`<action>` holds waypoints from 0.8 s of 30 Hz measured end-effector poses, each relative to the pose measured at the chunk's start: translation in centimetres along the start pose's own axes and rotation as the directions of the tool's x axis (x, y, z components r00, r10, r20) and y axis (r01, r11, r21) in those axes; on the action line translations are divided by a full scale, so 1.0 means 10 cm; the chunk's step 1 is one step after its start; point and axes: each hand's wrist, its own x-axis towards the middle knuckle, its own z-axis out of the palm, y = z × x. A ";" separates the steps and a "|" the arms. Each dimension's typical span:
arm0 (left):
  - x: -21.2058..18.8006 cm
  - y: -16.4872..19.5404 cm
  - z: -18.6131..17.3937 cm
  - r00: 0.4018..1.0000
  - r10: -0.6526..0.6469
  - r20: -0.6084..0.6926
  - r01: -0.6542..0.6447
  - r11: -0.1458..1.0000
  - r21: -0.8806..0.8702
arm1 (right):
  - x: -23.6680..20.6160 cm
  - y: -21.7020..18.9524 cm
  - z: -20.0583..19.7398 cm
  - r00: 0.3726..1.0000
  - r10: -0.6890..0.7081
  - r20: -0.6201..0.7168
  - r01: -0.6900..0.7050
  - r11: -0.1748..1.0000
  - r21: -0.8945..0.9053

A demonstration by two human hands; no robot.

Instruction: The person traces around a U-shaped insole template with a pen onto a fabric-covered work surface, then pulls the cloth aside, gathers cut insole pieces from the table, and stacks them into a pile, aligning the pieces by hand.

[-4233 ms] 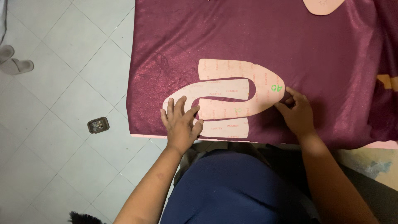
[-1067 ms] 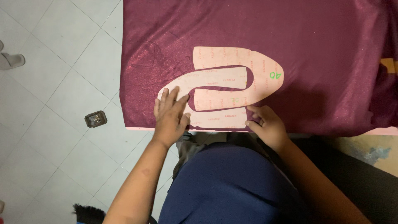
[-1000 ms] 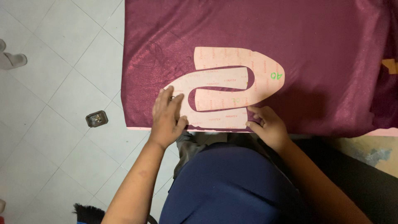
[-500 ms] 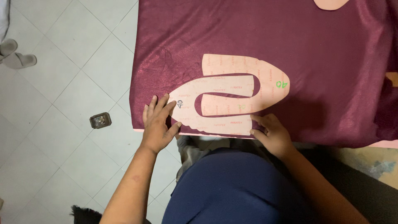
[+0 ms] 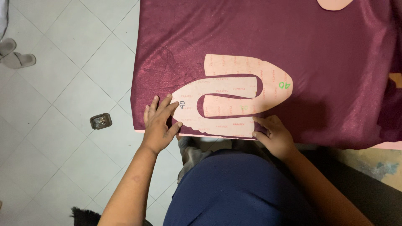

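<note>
The left hand (image 5: 160, 124) lay open, flat on the near-left end of the pink pattern (image 5: 234, 97). The right hand (image 5: 273, 134) pressed its near-right edge with fingers spread, gripping nothing, on maroon fabric (image 5: 326, 58) covering the worktop.

1. The left hand (image 5: 160, 124) lies palm down with its fingers spread flat, pointing toward one o'clock.
2. The left forearm runs bare from seven o'clock up to the wrist.
3. The right hand (image 5: 273, 134) rests with its fingers curled, tips pressing down toward eleven o'clock.
4. The right forearm comes in from five o'clock.
</note>
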 end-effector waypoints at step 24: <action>0.00 -0.02 0.09 1.000 -0.004 -0.020 0.004 1.000 0.001 | 0.00 -0.01 0.02 0.999 -0.007 -0.044 0.007 1.000 -0.014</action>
